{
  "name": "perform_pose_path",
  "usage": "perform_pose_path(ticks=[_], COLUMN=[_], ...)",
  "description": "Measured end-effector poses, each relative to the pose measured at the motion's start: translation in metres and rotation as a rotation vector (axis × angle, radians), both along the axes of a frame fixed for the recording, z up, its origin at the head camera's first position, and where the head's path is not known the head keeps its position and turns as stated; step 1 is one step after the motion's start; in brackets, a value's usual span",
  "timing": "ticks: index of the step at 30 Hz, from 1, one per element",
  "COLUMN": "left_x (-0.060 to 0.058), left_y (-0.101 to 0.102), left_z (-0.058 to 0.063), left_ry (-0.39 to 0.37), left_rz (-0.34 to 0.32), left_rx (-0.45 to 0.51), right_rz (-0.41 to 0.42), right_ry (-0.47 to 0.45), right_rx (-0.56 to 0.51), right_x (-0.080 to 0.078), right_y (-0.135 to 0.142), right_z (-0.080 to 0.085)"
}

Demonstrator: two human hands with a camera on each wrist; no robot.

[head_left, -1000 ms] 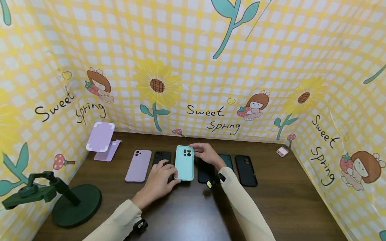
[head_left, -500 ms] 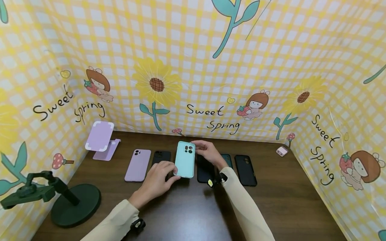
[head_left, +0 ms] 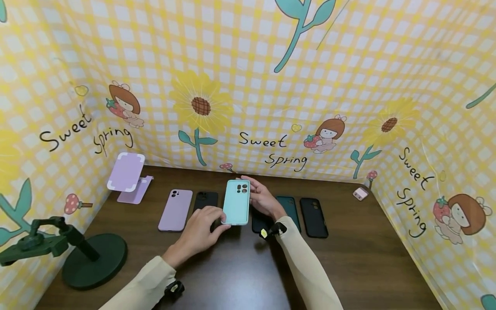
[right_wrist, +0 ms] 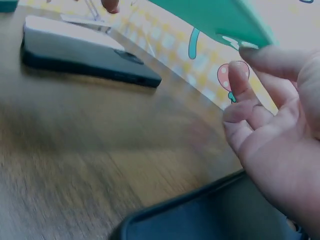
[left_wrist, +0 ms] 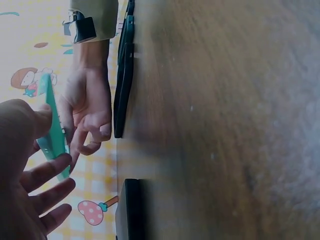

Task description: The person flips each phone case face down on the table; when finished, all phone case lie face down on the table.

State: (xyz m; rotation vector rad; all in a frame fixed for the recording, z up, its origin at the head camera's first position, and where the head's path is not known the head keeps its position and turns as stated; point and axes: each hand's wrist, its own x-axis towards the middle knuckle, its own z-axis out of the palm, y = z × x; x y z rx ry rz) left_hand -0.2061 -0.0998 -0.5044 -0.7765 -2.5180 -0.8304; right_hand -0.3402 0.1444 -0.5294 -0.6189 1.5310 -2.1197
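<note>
A mint-green phone case (head_left: 235, 206) is held up over the table with its camera cutouts at the top right, tilted so its back faces me. My left hand (head_left: 199, 228) pinches its lower left corner; in the left wrist view the thumb lies on the case (left_wrist: 50, 135), seen edge-on. At the upper right my right hand (head_left: 264, 201) grips the edge. In the right wrist view, the right thumb (right_wrist: 277, 61) is against the case (right_wrist: 215, 19) beside the cutouts, with the other fingers curled below. A dark case (head_left: 259, 221) lies partly hidden under the right hand.
In a row lie a lilac case (head_left: 175, 211) and a black case (head_left: 205, 199) to the left, a teal case (head_left: 291, 210) and another black case (head_left: 314, 218) to the right. A lilac stand (head_left: 126, 172), a dark green stand (head_left: 94, 261) and a white charger (head_left: 360, 193) stand farther out.
The mint case has risen off the table and tilted up slightly. My right hand has turned, its fingers moving behind the case's upper edge. The left hand keeps its pinch.
</note>
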Motion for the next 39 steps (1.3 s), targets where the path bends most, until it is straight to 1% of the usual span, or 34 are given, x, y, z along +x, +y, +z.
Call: perform_pose_path(ticks=[7, 11, 17, 20, 25, 27, 29, 32, 34, 37, 39], left_x=[0.002, 0.003, 0.003, 0.004, 0.005, 0.004, 0.002, -0.002, -0.005, -0.009, -0.011], left_y=[-0.002, -0.004, -0.005, -0.007, -0.011, -0.012, -0.012, -0.009, -0.006, -0.004, -0.003], left_z=[-0.002, -0.002, 0.001, 0.002, 0.009, 0.013, 0.017, 0.026, 0.032, 0.039, 0.042], left_ry=[-0.007, -0.012, -0.029, -0.057, -0.147, -0.164, -0.159, -0.125, -0.108, -0.102, -0.105], left_rz=[0.013, 0.010, -0.013, -0.017, -0.036, -0.064, -0.108, -0.192, -0.257, -0.332, -0.357], left_rx=[0.013, 0.028, 0.038, 0.043, 0.004, -0.024, -0.065, -0.136, -0.166, -0.181, -0.183], right_rz=[0.056, 0.076, 0.090, 0.080, 0.083, 0.106, 0.130, 0.156, 0.173, 0.203, 0.217], right_ry=[-0.029, -0.013, 0.033, 0.033, 0.039, 0.048, 0.054, 0.050, 0.042, 0.031, 0.028], right_rx=[-0.021, -0.016, 0.030, 0.049, 0.099, 0.127, 0.157, 0.190, 0.205, 0.226, 0.234], right_x=[0.001, 0.001, 0.000, 0.000, -0.001, -0.001, 0.000, 0.002, 0.004, 0.005, 0.005], right_y=[-0.004, -0.006, -0.010, -0.012, -0.013, -0.013, -0.011, -0.006, -0.003, -0.004, -0.005], right_z=[0.000, 0.000, 0.001, 0.002, 0.002, 0.003, 0.005, 0.008, 0.010, 0.012, 0.012])
